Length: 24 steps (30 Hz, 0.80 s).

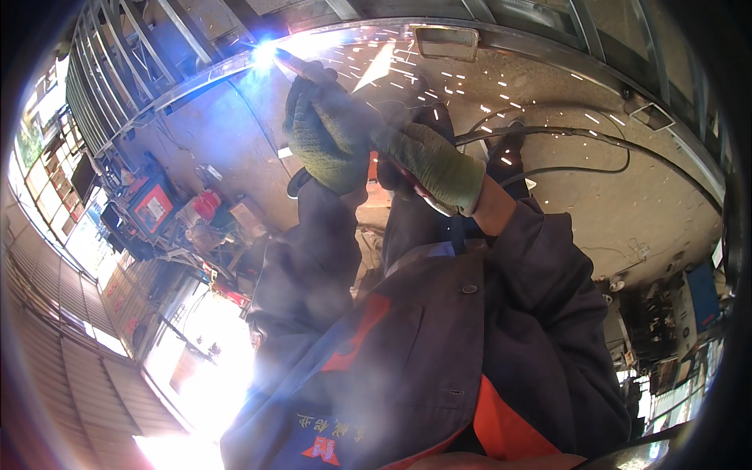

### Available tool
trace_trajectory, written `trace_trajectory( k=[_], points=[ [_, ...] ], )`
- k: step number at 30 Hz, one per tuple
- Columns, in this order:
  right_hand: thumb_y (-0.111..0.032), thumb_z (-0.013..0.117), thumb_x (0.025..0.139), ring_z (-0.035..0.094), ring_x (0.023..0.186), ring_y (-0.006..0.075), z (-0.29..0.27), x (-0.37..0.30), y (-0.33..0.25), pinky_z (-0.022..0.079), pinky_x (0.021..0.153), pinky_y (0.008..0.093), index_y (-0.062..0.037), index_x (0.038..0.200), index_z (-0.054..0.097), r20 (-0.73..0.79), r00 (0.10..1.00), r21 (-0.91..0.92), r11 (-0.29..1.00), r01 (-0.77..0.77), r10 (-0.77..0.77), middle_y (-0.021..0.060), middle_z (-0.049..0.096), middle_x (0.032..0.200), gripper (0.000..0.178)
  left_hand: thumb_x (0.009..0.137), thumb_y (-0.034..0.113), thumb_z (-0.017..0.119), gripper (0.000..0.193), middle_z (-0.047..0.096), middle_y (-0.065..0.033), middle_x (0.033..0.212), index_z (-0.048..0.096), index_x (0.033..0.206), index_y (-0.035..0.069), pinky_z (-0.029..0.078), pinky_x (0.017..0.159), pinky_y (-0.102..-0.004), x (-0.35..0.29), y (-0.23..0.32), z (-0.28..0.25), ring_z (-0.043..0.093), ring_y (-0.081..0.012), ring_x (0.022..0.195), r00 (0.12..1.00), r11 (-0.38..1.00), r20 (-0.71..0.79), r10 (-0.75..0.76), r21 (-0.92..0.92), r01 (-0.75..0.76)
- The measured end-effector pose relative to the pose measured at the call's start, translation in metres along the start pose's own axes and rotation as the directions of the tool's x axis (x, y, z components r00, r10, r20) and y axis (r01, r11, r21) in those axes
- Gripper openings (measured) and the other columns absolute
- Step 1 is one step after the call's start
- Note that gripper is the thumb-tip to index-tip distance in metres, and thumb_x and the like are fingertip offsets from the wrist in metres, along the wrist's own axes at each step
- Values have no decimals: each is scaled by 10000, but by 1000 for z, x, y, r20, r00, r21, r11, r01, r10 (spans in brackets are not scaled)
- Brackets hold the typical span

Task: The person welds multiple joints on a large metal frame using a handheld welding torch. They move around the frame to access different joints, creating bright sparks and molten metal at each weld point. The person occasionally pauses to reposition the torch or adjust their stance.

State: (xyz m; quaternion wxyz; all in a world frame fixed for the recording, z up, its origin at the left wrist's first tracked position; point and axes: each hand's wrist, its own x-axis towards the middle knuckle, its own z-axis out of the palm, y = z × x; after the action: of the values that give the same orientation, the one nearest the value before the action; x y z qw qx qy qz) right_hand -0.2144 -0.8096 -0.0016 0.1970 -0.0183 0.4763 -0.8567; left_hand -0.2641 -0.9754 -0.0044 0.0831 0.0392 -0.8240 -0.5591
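Observation:
A bright blue-white arc (266, 53) burns where the tip of a welding torch (301, 66) meets the edge of a metal frame (211, 76). My left hand (325, 133), in a green work glove, is closed around the torch close behind its front end. Farther back along it, my right hand (437, 160), also gloved, grips the torch's handle. Sparks fly off to the right over both hands. Smoke and glare blur the weld spot, and the gloves cover most of the torch body.
A black cable (583, 135) loops across the floor (580, 211) on the right. Metal bars (117, 78) rise at the far left. Below them stands a red-framed machine (153, 207) beside a red object (205, 204). A blue cabinet (699, 298) is at the right.

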Motion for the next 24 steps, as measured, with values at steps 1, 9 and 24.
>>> trace_trajectory(
  k=[1, 9, 24],
  points=[
    [-511, 648, 1141, 569, 604, 90, 1, -1, 2, 400, 538, 269, -40, 1334, 673, -19, 999, 37, 999, -30, 31, 4, 670, 809, 510, 1165, 434, 557, 468, 693, -66, 1016, 684, 1219, -13, 523, 783, -319, 1, 0, -1, 640, -158, 883, 999, 997, 12, -44, -58, 45],
    [-376, 614, 1170, 557, 578, 114, -8, 0, -10, 440, 525, 281, -31, 1355, 642, 165, 859, 449, 739, -503, 484, 54, 674, 815, 392, 1158, 216, 549, 283, 713, -118, 1082, 698, 1232, -13, 561, 851, -354, 3, 2, -1, 686, -216, 933, 991, 983, 72, 115, 136, -124],
    [-402, 655, 1154, 605, 550, 141, -7, 1, -8, 480, 515, 298, -2, 1285, 685, 113, 870, 476, 742, -472, 480, 78, 738, 799, 422, 1141, 160, 549, 219, 680, -110, 1071, 678, 1174, -14, 534, 858, -369, 6, 8, -1, 647, -222, 947, 983, 977, 126, 132, 153, -151]
  ],
)
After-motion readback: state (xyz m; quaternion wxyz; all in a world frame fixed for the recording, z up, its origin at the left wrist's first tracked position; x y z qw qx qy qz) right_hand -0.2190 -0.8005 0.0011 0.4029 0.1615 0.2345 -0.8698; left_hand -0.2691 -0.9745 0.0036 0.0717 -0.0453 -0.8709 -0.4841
